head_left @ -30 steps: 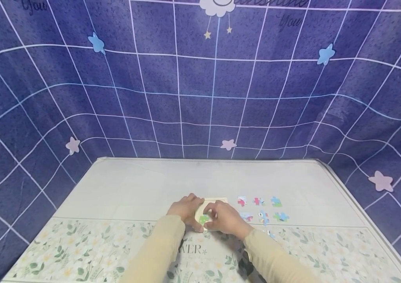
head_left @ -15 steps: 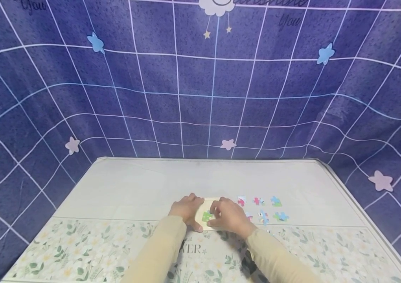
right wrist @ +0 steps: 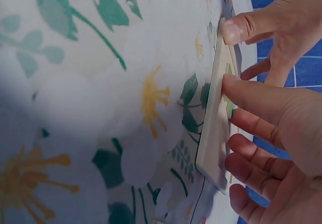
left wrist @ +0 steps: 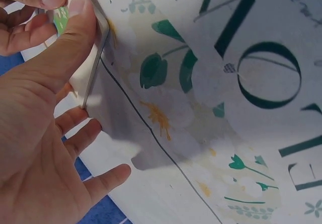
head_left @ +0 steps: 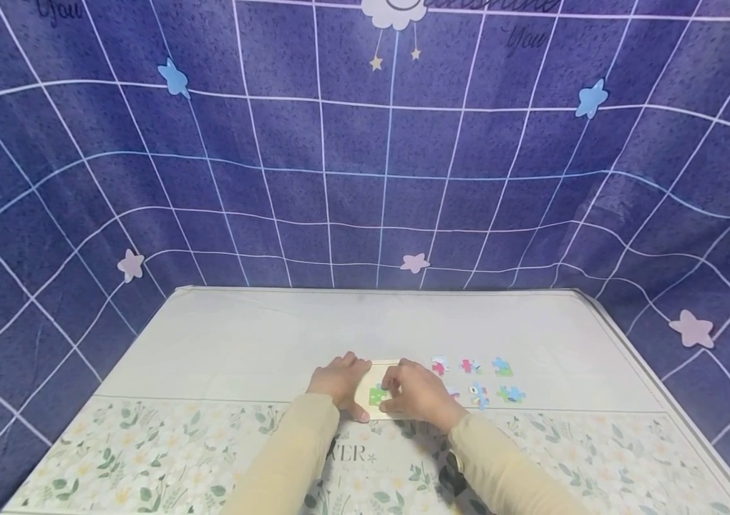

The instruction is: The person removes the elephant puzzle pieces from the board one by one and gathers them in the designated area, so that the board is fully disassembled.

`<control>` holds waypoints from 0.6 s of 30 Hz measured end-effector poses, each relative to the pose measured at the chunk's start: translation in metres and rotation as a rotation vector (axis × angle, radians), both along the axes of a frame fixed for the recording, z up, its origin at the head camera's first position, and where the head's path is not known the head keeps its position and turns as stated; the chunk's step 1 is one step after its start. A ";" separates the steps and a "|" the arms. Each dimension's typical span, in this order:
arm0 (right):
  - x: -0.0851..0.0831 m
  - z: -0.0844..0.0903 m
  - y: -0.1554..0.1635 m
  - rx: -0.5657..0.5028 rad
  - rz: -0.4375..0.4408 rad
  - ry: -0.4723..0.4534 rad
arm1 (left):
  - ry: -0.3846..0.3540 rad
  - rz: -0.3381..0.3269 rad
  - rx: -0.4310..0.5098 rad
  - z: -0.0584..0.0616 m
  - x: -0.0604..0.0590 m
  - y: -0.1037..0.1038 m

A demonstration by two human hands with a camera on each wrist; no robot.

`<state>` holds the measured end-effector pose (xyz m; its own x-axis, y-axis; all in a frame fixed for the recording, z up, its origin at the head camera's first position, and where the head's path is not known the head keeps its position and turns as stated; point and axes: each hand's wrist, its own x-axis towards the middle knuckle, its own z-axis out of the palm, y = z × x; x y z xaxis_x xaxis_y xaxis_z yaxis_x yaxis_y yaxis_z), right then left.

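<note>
My left hand [head_left: 338, 380] holds the left side of a pale wooden puzzle tray [head_left: 379, 371], its thumb at the near corner and its index finger at the far one. In the left wrist view, that thumb lies along the tray edge [left wrist: 94, 65] while the other fingers spread beyond it. A green puzzle piece [head_left: 376, 395] with some blue sits low in the tray. My right hand [head_left: 424, 392] pinches this piece at its right side between thumb and index finger, partly hiding it. From the right wrist, green [right wrist: 230, 108] shows just beyond the fingertips.
Several loose puzzle pieces lie in rows right of the tray, among them a red-and-white one [head_left: 440, 366] and a blue-green one [head_left: 511, 394]. My right hand partly covers a piece nearest it. A flowered mat [head_left: 165, 450] covers the table's front, and a blue curtain [head_left: 352, 193] surrounds it.
My right hand has shifted slightly right, and the green piece has moved a little right within the tray. Over the last half second both hands stay nearly still.
</note>
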<state>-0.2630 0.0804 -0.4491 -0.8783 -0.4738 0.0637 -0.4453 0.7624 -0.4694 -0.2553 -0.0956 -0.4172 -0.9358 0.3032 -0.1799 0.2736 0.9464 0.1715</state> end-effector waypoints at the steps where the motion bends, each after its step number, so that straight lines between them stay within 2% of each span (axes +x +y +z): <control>1: 0.000 0.000 0.000 0.000 0.003 0.009 | -0.001 0.001 0.002 0.000 0.000 0.000; 10: -0.006 -0.001 0.009 -0.009 0.041 0.089 | 0.000 -0.016 0.005 -0.006 -0.005 -0.001; 18: -0.007 0.009 0.018 -0.036 0.095 0.065 | 0.004 -0.023 0.009 -0.006 -0.004 -0.002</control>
<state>-0.2703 0.0986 -0.4406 -0.8231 -0.5510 0.1372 -0.5449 0.6986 -0.4637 -0.2593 -0.0974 -0.4228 -0.9292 0.3263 -0.1737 0.2961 0.9383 0.1789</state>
